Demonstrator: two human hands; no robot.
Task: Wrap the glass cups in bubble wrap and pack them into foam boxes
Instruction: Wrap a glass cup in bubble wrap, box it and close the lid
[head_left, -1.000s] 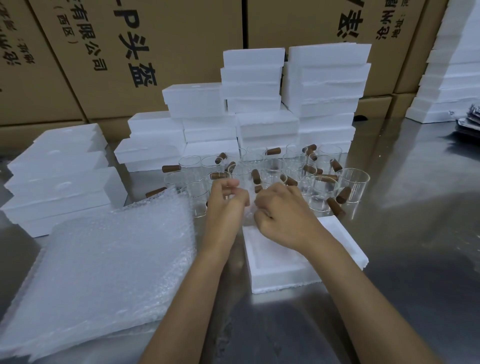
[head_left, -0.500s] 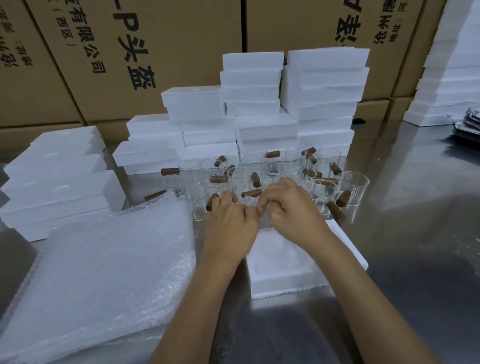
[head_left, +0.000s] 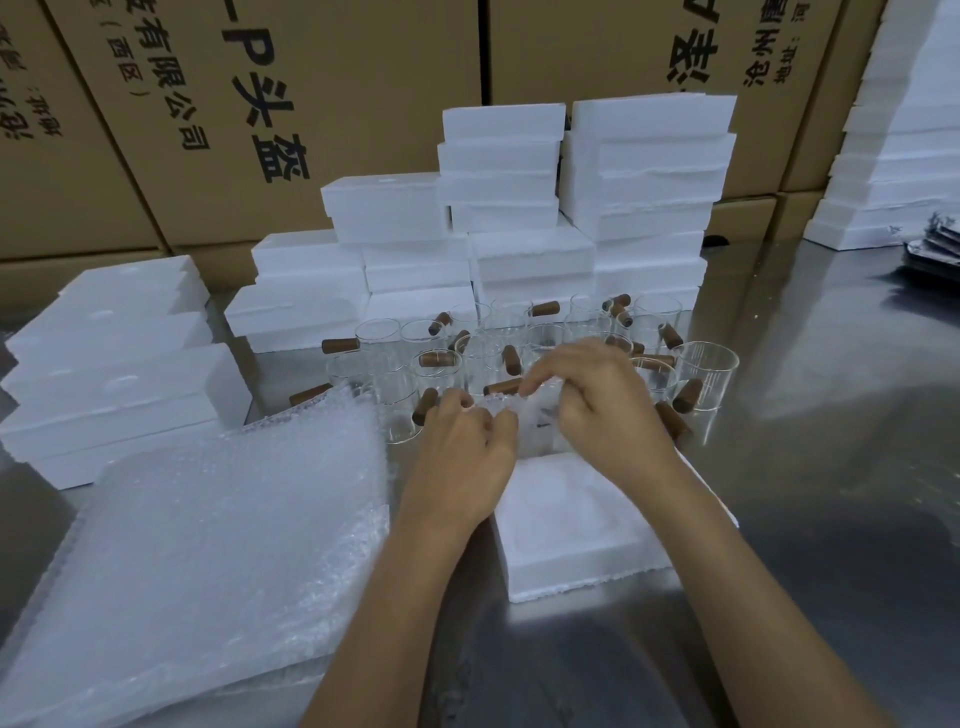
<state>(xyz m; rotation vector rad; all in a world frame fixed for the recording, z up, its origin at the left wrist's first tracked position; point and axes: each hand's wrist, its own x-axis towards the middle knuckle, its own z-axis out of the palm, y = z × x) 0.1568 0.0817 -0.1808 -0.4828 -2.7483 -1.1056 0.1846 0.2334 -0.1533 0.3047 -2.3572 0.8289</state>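
A cup bundled in bubble wrap (head_left: 535, 423) sits between my hands, just above the far end of an open white foam box (head_left: 566, 535). My left hand (head_left: 462, 441) grips the wrap on its left side. My right hand (head_left: 608, 410) pinches the wrap's top edge with curled fingers. The cup inside is mostly hidden by wrap and fingers. Behind the hands stand several clear glass cups (head_left: 711, 374) with brown wooden handles. A stack of bubble wrap sheets (head_left: 208, 545) lies to the left.
Closed foam boxes are piled behind the cups (head_left: 644, 171), at the left (head_left: 114, 384) and at the far right (head_left: 898, 156). Cardboard cartons (head_left: 311, 104) line the back. The steel table (head_left: 831, 467) stretches to the right; dark objects (head_left: 935, 249) lie at its far right edge.
Both hands shifted slightly away from me. They came together over the wrapped cup, and my right hand's fingers now lift and pinch the wrap's top edge.
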